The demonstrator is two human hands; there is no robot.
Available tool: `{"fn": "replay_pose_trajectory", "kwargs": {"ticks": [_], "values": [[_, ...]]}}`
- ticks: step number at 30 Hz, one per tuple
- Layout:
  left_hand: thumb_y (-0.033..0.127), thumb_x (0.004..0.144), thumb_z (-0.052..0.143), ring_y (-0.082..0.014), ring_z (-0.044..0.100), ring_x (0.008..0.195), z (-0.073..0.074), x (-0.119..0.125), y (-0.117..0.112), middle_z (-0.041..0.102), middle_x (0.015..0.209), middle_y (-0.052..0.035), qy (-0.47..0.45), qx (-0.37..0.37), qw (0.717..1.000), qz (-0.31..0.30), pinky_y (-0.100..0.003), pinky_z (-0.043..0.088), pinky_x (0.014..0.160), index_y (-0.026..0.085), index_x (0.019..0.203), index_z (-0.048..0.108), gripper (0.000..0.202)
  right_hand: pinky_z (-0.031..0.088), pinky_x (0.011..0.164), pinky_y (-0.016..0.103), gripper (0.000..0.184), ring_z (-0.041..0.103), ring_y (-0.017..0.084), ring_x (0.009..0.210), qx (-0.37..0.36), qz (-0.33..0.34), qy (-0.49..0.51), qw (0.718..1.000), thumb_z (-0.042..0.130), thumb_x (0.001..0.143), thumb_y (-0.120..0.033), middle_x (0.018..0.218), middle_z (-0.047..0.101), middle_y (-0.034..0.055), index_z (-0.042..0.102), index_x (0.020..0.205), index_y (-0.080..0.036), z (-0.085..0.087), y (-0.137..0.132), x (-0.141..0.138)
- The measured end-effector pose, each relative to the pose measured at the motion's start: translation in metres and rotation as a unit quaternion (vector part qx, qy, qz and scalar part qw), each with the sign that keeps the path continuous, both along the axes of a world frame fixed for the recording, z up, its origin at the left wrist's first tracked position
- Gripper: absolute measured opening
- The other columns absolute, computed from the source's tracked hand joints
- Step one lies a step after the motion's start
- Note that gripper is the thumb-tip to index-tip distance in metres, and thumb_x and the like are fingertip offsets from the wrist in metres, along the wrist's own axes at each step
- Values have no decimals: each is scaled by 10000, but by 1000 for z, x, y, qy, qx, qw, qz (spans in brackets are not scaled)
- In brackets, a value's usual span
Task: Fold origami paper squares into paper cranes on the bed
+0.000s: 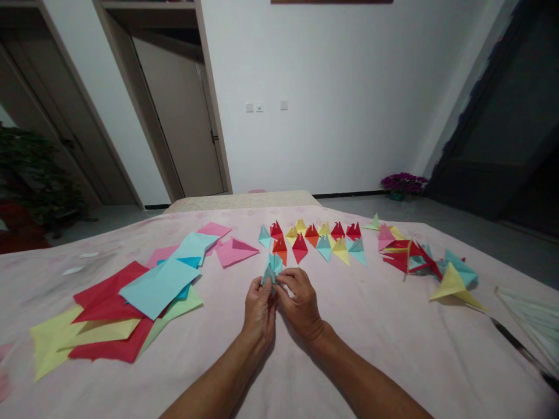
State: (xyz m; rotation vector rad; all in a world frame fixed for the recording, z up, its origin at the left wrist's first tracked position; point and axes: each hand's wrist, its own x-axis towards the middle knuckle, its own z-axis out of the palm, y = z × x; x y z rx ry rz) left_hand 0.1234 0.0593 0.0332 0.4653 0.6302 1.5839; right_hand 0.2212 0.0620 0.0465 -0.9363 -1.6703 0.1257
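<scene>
A light blue folded paper crane (272, 265) is held upright between my two hands at the middle of the table. My left hand (259, 305) pinches its lower left part with thumb and fingers. From the other side, my right hand (301, 299) grips its right edge between thumb and forefinger. The fingers hide the lower part of the paper. Just beyond my hands stand rows of small folded paper cranes (300, 248) in red, yellow, orange and light blue.
Loose sheets of coloured paper (159, 285) overlap on the left. Partly folded paper shapes (410, 259) are heaped on the right, with a yellow one (454, 285) in front. A dark pen-like object (515, 340) lies near a whitish, striped item (533, 320). A pink-patterned cloth (349, 355) covers the table.
</scene>
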Motion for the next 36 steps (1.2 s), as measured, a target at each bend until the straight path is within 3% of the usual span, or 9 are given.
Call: {"fn": "replay_pose_trajectory", "kwargs": {"ticks": [9,21,27,31,34,36], "values": [[360,723,818,-109,639,786,-4,1,1,667,856,-9,-8,6,1000,-28,-212,511,756,178,924,615,339,510,846,331,168,584,192,940,-57,-14,16,998,588,901,-177,989,580,56,706,999,-247,-1,1,2],[387,686,839,-167,691,826,-4,-7,7,703,897,-44,31,-25,999,-34,-294,556,781,169,963,601,425,494,799,311,320,604,191,860,-86,23,-99,991,550,921,-200,945,624,49,634,1225,-255,9,9,19],[393,688,837,-180,699,856,-5,-7,8,696,906,-48,43,-22,999,-23,-300,558,792,163,935,597,414,471,731,281,155,612,164,753,-121,12,-89,989,559,899,-226,910,673,29,654,1021,-225,19,11,22],[382,678,845,-139,674,756,-7,-8,10,674,846,-13,60,-16,998,-9,-285,546,770,166,925,591,415,422,604,253,75,594,144,622,-200,-7,-79,977,568,875,-266,724,660,-20,634,870,-231,26,11,24],[386,676,843,-133,658,717,-8,-9,12,665,812,-3,67,-3,998,-1,-291,533,760,162,904,580,413,408,541,233,72,576,131,545,-248,26,-54,967,580,847,-274,609,624,-40,623,812,-228,28,14,26],[396,671,842,-136,650,691,-8,-9,12,662,790,-1,76,-1,997,2,-295,526,741,160,890,573,420,405,500,219,91,570,120,501,-280,65,-25,957,572,847,-289,587,630,-46,632,874,-226,25,16,26]]}}
